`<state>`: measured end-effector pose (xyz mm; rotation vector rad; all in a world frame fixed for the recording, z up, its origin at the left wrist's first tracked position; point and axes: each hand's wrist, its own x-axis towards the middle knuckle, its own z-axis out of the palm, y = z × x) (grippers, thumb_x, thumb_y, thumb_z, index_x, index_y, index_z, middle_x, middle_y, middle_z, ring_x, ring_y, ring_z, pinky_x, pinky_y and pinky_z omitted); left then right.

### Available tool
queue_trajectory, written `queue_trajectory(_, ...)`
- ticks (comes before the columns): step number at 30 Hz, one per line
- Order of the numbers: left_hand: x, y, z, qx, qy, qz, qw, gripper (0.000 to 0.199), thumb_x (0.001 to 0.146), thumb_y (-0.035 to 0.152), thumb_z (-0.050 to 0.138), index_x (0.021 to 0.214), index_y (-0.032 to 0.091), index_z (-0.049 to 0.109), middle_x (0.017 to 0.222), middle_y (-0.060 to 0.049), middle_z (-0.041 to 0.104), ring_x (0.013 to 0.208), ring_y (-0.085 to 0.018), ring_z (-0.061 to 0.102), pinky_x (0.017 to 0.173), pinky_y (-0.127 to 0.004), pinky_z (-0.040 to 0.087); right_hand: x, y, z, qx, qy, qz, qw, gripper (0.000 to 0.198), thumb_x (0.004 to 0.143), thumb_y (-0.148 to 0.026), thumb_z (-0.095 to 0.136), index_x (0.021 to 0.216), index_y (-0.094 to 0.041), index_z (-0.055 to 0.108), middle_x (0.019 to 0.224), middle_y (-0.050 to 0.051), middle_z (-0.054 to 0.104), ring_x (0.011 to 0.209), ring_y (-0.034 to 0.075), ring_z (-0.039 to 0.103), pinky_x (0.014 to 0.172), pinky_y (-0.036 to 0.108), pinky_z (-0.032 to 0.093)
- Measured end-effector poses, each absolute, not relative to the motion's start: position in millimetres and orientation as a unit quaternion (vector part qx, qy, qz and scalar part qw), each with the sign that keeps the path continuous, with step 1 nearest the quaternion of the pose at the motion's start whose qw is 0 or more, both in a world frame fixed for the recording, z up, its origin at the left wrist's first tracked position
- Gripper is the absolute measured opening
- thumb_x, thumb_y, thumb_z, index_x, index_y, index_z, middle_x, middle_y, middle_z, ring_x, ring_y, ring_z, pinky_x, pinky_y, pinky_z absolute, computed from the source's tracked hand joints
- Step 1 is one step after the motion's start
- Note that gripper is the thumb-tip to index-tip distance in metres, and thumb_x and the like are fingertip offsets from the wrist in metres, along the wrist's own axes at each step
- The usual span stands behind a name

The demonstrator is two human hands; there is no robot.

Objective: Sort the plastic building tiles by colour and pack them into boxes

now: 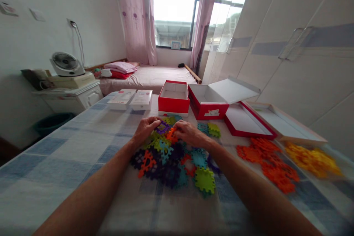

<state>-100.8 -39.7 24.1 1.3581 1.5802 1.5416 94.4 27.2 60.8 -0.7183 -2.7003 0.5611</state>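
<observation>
Both my hands are over a mixed pile of plastic interlocking building pieces with toothed edges. My left hand (146, 129) is closed, thumb and fingers pinching a purple interlocking piece (163, 127) at the pile's far side. Beside it, my right hand (190, 133) is closed on an orange interlocking piece (172, 135). The two held pieces are close together; I cannot tell whether they are joined. Below the hands lie dark purple pieces (170, 173), a teal piece (199, 158), a lime green piece (205, 180) and another orange piece (146, 163).
Sorted orange pieces (272, 162) and yellow pieces (313, 160) lie at the right. Beyond the pile stand a red open box (173, 104), a box with its lid up (208, 110), a shallow red tray (249, 123) and two white boxes (141, 100). A checked cloth (74, 158) covers the table.
</observation>
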Motion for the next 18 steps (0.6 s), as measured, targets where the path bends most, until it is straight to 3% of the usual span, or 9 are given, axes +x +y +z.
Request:
queue_trajectory(3,-108.8,-36.2,19.3,0.467,0.606,0.591,0.256,0.030,0.071,0.044,0.059,0.074,0.014,0.064,0.066,0.001,0.062,0.061,-0.012,0.053,0.060,-0.024,0.042,79.1,29.4,53.7,-0.249,-0.957,0.122,0.085,0.014,0.078,-0.025,0.053,0.086,-0.015,0.059,0.089,0.008,0.063,0.082,0.018,0.054,0.072,0.027,0.038)
queue_trajectory(10,-109.6,-33.3,16.6,0.451,0.634,0.578,0.247,0.029,0.065,0.042,0.064,0.069,0.014,0.065,0.062,0.001,0.061,0.058,-0.013,0.052,0.058,-0.024,0.041,86.1,26.6,51.6,-0.260,-0.956,0.112,0.071,0.014,0.079,-0.027,0.054,0.088,-0.016,0.056,0.094,0.009,0.059,0.084,0.019,0.052,0.072,0.027,0.038)
queue_trajectory(14,-107.7,-34.4,19.0,0.465,0.643,0.564,0.230,0.026,0.063,0.040,0.065,0.066,0.014,0.066,0.060,0.002,0.060,0.059,-0.013,0.051,0.060,-0.024,0.039,97.5,21.7,59.5,-0.280,-0.931,0.180,0.147,0.006,0.078,-0.019,0.053,0.083,-0.017,0.053,0.084,0.003,0.057,0.074,0.014,0.051,0.066,0.024,0.037)
queue_trajectory(18,-108.5,-35.0,19.5,0.477,0.650,0.548,0.222,0.027,0.064,0.042,0.064,0.067,0.015,0.068,0.061,0.001,0.062,0.060,-0.014,0.053,0.061,-0.025,0.039,124.3,20.7,67.6,-0.346,-0.874,0.211,0.269,0.010,0.077,-0.019,0.052,0.087,-0.018,0.053,0.079,0.001,0.059,0.072,0.014,0.053,0.067,0.026,0.040)
